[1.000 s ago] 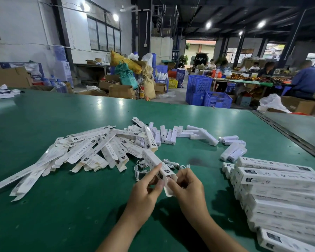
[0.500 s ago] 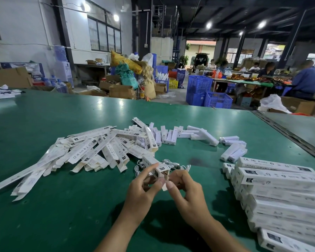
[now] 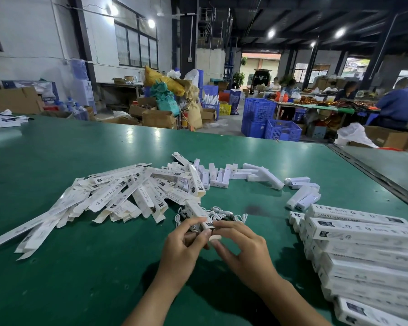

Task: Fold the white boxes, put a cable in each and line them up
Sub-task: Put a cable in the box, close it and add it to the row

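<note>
Closest in, the left hand (image 3: 184,245) and right hand (image 3: 244,254) both pinch the near end of a slim white printed cardboard box (image 3: 197,211), fingers curled on its end flap (image 3: 216,237); the fold seems in hand, and next comes tucking that flap, then feeding in one of the tangled white cables (image 3: 232,216) just behind. Finished boxes (image 3: 363,231) line the right, flat blanks (image 3: 118,198) lie left on the glossy green table (image 3: 80,290); beyond, blue plastic crates (image 3: 271,128) in a dim warehouse.

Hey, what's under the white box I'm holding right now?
A tangle of white cables lies on the green table beneath the box. The left hand and right hand cover its near end, hiding what lies there.
</note>
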A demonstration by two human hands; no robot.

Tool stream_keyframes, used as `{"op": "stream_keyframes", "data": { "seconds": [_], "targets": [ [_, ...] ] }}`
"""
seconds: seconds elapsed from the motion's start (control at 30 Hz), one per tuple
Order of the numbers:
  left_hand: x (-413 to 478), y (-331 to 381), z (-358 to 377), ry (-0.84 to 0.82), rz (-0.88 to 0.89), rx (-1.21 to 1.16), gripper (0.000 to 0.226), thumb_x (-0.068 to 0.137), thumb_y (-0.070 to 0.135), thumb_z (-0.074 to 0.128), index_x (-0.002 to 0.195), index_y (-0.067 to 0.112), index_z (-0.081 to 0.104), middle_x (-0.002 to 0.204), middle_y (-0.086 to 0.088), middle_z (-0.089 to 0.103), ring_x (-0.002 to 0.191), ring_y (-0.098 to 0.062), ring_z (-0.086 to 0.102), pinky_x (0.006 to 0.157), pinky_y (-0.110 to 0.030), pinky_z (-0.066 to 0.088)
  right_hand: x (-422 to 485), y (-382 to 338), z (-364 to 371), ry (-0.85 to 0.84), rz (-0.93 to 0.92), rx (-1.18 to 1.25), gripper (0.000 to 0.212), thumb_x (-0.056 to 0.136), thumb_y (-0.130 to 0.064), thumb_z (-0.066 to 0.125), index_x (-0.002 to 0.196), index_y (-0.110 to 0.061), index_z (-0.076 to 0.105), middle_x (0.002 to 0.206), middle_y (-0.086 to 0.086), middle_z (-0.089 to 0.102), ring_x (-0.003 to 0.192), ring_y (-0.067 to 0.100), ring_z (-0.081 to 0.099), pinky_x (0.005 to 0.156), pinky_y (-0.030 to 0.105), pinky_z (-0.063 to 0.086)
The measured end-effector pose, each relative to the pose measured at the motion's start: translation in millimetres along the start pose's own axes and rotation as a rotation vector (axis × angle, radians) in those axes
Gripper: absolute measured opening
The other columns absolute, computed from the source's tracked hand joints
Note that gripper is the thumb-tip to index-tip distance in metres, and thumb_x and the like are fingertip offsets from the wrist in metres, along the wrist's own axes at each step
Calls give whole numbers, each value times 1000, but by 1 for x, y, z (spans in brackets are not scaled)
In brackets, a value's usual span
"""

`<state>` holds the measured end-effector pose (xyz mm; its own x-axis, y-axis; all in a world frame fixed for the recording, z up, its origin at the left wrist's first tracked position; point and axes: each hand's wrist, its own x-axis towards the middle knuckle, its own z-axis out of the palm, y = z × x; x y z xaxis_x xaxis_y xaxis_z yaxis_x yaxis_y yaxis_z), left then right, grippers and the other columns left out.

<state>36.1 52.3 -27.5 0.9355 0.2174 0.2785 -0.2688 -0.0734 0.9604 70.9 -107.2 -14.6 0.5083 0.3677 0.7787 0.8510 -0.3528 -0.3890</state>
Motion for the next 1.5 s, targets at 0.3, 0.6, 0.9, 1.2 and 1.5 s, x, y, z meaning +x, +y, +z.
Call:
{"op": "stream_keyframes", "data": {
  "seconds": [0.3,0.6,0.9,1.2,1.5],
  "targets": [
    [2,0,0,46,15,-26,24,87,37,54,100,40,73,90,-3,74,87,-23,67,77,-23,52,-1,5,3,74,-10,-7,10,87,-14,71,96,-11,72,104,-4,72,101,0,66,88,18,52],
    [1,5,1,43,37,-26,27,87,33,52,99,43,74,90,2,74,84,-4,67,72,-9,48,-2,5,2,47,7,21,9,82,-5,76,90,-7,73,100,0,72,99,1,67,87,18,53],
    [-2,3,-1,-84,28,18,38,72,56,72,105,38,70,68,-6,59,70,-18,56,71,-37,50,1,2,-2,35,55,70,9,79,-5,77,86,-8,73,94,-5,72,89,0,67,80,16,52],
    [1,-3,-1,-80,47,100,35,71,60,70,102,43,68,82,-3,74,87,-21,72,87,-47,57,0,0,1,48,323,288,18,81,-8,78,90,-14,64,82,-7,68,77,14,67,73,27,55],
    [-3,1,0,-46,163,325,27,91,50,49,115,54,59,99,31,66,87,1,65,70,-13,49,1,-8,14,-92,962,931,26,94,-33,60,102,-7,61,71,12,63,62,24,59,58,29,50]
  ]
}}
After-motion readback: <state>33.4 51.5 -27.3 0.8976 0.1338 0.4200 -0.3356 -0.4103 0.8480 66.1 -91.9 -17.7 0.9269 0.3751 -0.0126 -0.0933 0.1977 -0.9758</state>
